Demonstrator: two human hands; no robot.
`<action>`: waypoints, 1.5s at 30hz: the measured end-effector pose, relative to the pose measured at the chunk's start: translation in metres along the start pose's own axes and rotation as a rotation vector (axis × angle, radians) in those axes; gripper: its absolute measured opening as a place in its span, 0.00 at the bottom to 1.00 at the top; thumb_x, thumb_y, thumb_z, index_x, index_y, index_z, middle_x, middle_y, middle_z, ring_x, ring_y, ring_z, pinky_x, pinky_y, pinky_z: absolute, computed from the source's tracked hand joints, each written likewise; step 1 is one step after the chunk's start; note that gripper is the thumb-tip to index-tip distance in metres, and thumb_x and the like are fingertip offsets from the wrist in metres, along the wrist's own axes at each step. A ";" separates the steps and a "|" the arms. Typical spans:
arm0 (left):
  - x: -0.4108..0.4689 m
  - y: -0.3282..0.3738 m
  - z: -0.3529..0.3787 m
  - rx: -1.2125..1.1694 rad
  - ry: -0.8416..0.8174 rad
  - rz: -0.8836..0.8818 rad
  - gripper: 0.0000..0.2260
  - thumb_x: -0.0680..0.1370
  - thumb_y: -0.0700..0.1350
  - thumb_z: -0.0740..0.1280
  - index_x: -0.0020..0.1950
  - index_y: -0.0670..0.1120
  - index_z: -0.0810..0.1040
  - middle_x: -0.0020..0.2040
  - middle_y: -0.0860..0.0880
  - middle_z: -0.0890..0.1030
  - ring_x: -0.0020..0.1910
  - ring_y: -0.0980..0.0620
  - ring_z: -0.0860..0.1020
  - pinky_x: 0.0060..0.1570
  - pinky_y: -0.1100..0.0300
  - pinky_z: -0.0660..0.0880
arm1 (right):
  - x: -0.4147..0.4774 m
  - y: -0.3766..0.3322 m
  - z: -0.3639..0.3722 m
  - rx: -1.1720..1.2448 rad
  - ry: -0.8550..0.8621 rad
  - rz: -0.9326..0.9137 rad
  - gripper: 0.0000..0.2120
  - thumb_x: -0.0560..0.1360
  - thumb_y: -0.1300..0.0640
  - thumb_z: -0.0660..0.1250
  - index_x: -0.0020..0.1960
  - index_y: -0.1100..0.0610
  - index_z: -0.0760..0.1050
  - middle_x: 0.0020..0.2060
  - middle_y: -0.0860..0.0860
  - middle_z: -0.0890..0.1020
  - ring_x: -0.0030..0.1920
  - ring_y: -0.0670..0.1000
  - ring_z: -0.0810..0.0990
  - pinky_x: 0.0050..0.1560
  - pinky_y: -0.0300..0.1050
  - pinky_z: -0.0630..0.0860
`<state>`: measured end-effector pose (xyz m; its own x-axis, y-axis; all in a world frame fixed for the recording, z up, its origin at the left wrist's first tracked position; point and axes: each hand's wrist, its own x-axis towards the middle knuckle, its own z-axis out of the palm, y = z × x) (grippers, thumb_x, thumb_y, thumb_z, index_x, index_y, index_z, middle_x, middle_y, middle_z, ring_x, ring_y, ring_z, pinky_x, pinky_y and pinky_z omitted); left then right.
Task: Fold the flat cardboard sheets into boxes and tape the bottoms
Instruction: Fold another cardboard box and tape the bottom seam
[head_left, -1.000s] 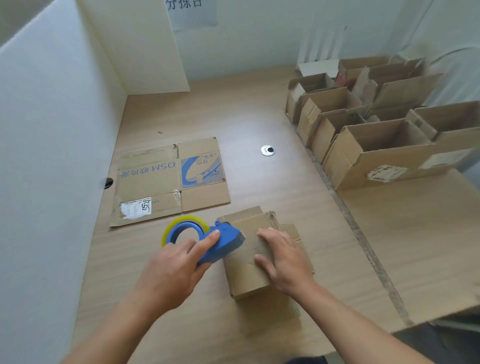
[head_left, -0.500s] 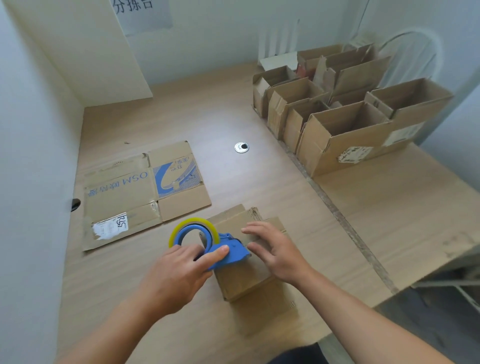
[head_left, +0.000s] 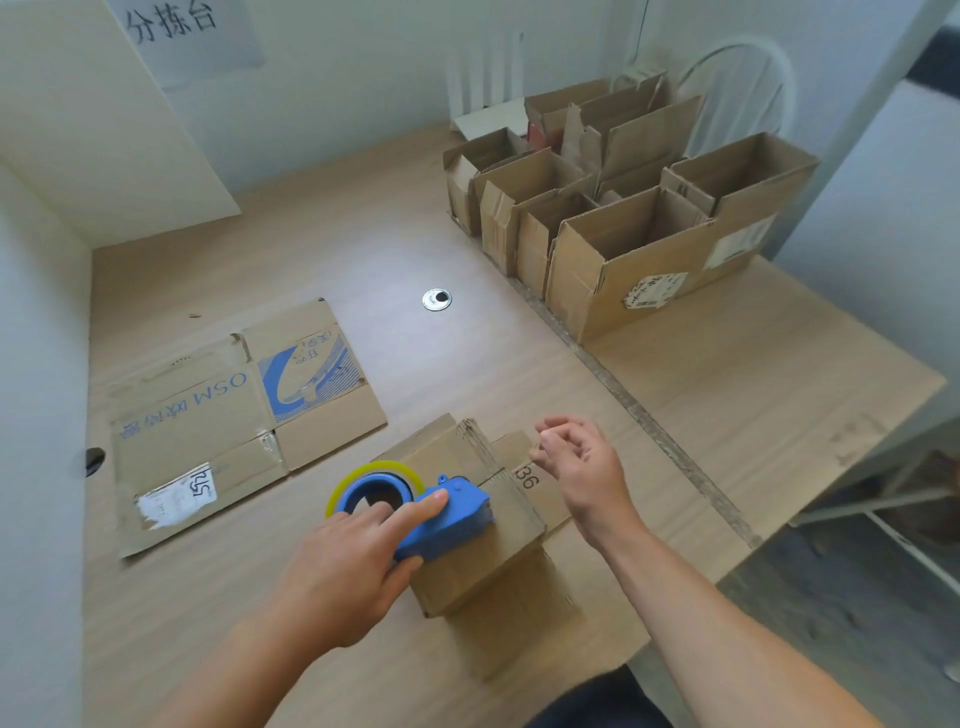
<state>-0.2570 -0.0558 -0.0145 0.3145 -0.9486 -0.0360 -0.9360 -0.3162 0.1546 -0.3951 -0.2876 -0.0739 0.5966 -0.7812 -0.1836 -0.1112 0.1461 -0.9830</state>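
One box (head_left: 480, 564) is lying on the table (head_left: 363, 249) straight ahead, between our hands. Our left hand (head_left: 337, 577) is gripping the tape dispenser (head_left: 447, 519) resting on its top, nearest the seam. Our right hand (head_left: 582, 462) is hovering over its far right edge, loosely curled, holding nothing.

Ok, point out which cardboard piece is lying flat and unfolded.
The sheet with blue OSM lettering, at the left. The box under the tape dispenser is folded up; the boxes at back right stand open.
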 end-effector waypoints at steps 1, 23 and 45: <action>0.000 0.000 0.000 0.002 -0.008 -0.004 0.26 0.75 0.58 0.56 0.74 0.61 0.63 0.34 0.59 0.69 0.27 0.56 0.67 0.30 0.73 0.51 | 0.005 -0.004 -0.006 0.021 0.015 0.054 0.10 0.79 0.62 0.67 0.39 0.62 0.79 0.57 0.52 0.75 0.48 0.43 0.82 0.54 0.47 0.81; 0.006 0.012 -0.007 -0.035 -0.114 -0.077 0.31 0.73 0.58 0.64 0.75 0.65 0.58 0.35 0.60 0.70 0.28 0.56 0.67 0.28 0.71 0.49 | 0.036 0.008 0.001 -0.738 -0.341 0.312 0.16 0.81 0.44 0.61 0.41 0.54 0.72 0.33 0.49 0.72 0.34 0.48 0.69 0.34 0.43 0.63; 0.003 0.003 -0.015 -0.182 -0.145 -0.048 0.28 0.75 0.64 0.51 0.61 0.84 0.32 0.63 0.60 0.74 0.57 0.54 0.75 0.52 0.59 0.71 | 0.032 -0.019 -0.021 -0.969 -0.995 -0.223 0.49 0.68 0.38 0.75 0.77 0.30 0.45 0.77 0.33 0.37 0.78 0.44 0.40 0.78 0.49 0.49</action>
<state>-0.2566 -0.0592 0.0007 0.3194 -0.9290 -0.1870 -0.8726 -0.3653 0.3243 -0.3904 -0.3277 -0.0612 0.9336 0.0779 -0.3496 -0.1936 -0.7115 -0.6755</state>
